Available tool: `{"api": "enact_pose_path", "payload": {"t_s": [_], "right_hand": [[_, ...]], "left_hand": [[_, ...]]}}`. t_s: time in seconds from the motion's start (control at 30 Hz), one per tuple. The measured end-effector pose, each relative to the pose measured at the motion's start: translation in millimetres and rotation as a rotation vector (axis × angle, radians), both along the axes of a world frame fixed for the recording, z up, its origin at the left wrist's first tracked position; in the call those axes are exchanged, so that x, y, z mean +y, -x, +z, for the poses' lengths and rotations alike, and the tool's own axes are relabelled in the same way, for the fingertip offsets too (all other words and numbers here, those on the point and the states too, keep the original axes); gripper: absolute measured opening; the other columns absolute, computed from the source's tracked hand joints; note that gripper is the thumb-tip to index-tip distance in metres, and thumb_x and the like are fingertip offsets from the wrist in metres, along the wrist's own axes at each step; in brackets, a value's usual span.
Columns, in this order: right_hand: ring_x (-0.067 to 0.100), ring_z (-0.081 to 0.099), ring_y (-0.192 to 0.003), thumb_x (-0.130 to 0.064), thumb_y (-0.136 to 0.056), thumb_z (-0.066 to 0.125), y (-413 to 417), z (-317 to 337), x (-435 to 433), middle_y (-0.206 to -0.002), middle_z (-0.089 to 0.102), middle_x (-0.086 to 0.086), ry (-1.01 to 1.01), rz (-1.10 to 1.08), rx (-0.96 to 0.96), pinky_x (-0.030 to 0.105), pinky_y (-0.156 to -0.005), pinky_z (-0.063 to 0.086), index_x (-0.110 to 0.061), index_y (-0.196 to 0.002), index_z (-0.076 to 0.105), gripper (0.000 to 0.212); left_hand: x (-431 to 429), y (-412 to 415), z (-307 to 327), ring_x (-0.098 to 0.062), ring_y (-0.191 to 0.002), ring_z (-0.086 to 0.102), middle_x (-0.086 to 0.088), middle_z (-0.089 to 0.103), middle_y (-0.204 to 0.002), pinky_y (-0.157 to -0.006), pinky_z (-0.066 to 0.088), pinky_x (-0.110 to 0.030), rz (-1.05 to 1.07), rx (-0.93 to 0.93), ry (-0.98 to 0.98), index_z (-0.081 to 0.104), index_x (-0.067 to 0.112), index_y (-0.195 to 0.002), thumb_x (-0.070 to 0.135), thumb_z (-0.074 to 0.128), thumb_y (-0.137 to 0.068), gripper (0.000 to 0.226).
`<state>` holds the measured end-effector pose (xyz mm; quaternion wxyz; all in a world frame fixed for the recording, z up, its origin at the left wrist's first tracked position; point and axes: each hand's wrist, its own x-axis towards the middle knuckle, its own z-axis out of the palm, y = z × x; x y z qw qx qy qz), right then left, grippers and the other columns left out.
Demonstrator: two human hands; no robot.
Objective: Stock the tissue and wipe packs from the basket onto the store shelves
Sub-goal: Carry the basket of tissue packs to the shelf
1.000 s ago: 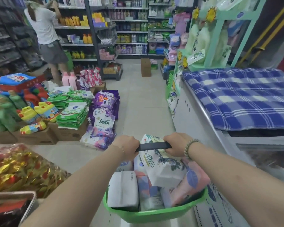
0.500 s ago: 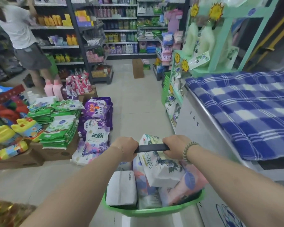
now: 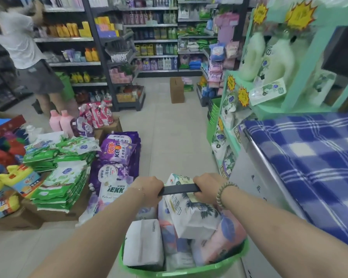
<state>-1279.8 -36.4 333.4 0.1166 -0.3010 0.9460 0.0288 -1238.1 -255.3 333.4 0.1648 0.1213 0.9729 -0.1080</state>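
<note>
Green plastic basket [image 3: 181, 272], low in the aisle, brims with white and pink tissue packs [image 3: 191, 215]. Left hand [image 3: 149, 189] and right hand [image 3: 208, 187] clamp its black handle [image 3: 179, 189]. Purple bags [image 3: 117, 153] alongside read "Keon" and "iEKK".

Aisle ahead: bare floor [image 3: 169, 137] open.
Left: stacked packs [image 3: 68, 173].
Right: freezer [image 3: 255, 177].
Far centre: cardboard box [image 3: 176, 90].

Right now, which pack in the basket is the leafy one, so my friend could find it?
Find the green basket carried by its black handle. The leafy pack stands tallest in it, poking up just behind that handle. Unlike the plain white pack and pink pack beside it, it has dark palm leaves.
</note>
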Motion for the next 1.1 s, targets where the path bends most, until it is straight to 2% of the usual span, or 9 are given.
{"api": "enact_pose_path", "payload": {"t_s": [0.13,0.2,0.3,0.47,0.63,0.8,0.9,0.97,1.1], "right_hand": [[0.023,0.056,-0.067,-0.033,-0.087,0.044,70.2,0.1,0.3,-0.074,0.054,-0.002,0.03,-0.007,0.01,0.029,-0.059,0.042,-0.023,-0.085,0.047,0.011],[0.022,0.054,-0.066,-0.032,-0.088,0.045,98.2,-1.2,-0.2,-0.072,0.051,-0.005,0.035,-0.005,0.013,0.029,-0.059,0.041,-0.023,-0.085,0.046,0.009],[0.024,0.051,-0.069,-0.03,-0.088,0.044,139.2,-3.0,-3.2,-0.077,0.051,-0.001,0.024,0.001,0.026,0.029,-0.063,0.039,-0.022,-0.087,0.044,0.009],[0.024,0.054,-0.071,-0.03,-0.089,0.043,214.5,-5.1,-16.1,-0.08,0.055,0.001,0.016,-0.033,0.021,0.03,-0.063,0.042,-0.022,-0.087,0.043,0.008],[0.029,0.063,-0.083,-0.031,-0.087,0.042,293.6,-9.5,-35.8,-0.092,0.064,0.005,0.003,-0.073,0.036,0.033,-0.071,0.047,-0.023,-0.088,0.046,0.008],[0.021,0.061,-0.075,-0.03,-0.09,0.041,377.6,-3.8,-62.0,-0.078,0.054,-0.003,-0.042,-0.102,0.011,0.032,-0.068,0.05,-0.023,-0.09,0.05,0.011],[0.02,0.062,-0.076,-0.034,-0.093,0.044,428.0,-1.1,-72.6,-0.072,0.048,-0.006,-0.042,-0.112,0.009,0.034,-0.073,0.055,-0.024,-0.091,0.047,0.011],[0.021,0.062,-0.077,-0.036,-0.094,0.045,458.3,-0.8,-77.8,-0.071,0.046,-0.006,-0.052,-0.116,0.013,0.036,-0.075,0.055,-0.022,-0.094,0.049,0.015],[0.02,0.058,-0.075,-0.037,-0.095,0.044,514.1,-6.8,-85.5,-0.07,0.044,-0.007,-0.055,-0.128,0.02,0.035,-0.074,0.055,-0.019,-0.101,0.053,0.021]], "left_hand": [[-2.0,72.5,2.1,-0.024,-0.073,0.051,0.005,0.04,-0.07,-0.07,0.052,-0.034,0.014,-0.002,-0.007,0.058,0.02,-0.096,0.026,0.046,-0.09,0.014],[-2.1,101.5,1.4,-0.026,-0.074,0.053,0.004,0.045,-0.073,-0.07,0.052,-0.034,0.011,-0.003,0.0,0.058,0.019,-0.097,0.026,0.046,-0.091,0.015],[-5.7,144.2,-2.8,-0.028,-0.076,0.055,-0.005,0.061,-0.094,-0.07,0.05,-0.034,0.001,0.003,0.011,0.06,0.016,-0.103,0.028,0.045,-0.093,0.021],[-20.7,222.3,-13.4,-0.029,-0.088,0.063,-0.006,0.064,-0.102,-0.072,0.051,-0.036,0.0,0.001,-0.018,0.061,0.017,-0.106,0.032,0.044,-0.093,0.026],[-37.4,310.2,-14.2,-0.034,-0.097,0.064,-0.009,0.066,-0.107,-0.076,0.049,-0.037,-0.047,0.001,-0.023,0.059,0.016,-0.104,0.028,0.046,-0.092,0.022],[-62.7,403.0,-14.6,-0.032,-0.096,0.064,-0.008,0.066,-0.105,-0.075,0.048,-0.035,-0.077,-0.021,-0.04,0.06,0.02,-0.103,0.027,0.046,-0.09,0.02],[-74.7,458.6,-12.4,-0.032,-0.096,0.064,-0.007,0.066,-0.106,-0.073,0.048,-0.034,-0.096,-0.016,-0.046,0.06,0.019,-0.105,0.027,0.046,-0.09,0.023],[-79.7,491.2,-12.0,-0.032,-0.096,0.064,-0.008,0.066,-0.106,-0.07,0.044,-0.032,-0.112,-0.019,-0.046,0.061,0.018,-0.106,0.027,0.045,-0.091,0.024],[-87.7,552.9,-16.3,-0.031,-0.093,0.065,-0.008,0.065,-0.104,-0.072,0.047,-0.032,-0.134,-0.025,-0.03,0.061,0.016,-0.105,0.026,0.045,-0.09,0.024]]}}
